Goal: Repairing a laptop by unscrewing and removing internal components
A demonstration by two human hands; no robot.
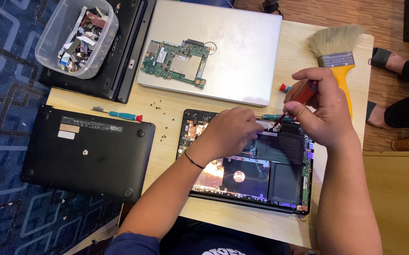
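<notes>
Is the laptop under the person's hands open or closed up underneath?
Open: the laptop has no bottom cover, so its battery and boards show. A black cover panel lies apart on the table.

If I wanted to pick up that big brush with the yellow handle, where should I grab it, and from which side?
Probably the yellow handle, taken from above. The brush lies flat on the table, bristles pointing away from the person, so the handle end is nearer. Only its upper part shows, because the right hand covers the rest. Coming in from the table's right edge would likely avoid that hand and its screwdriver.
</notes>
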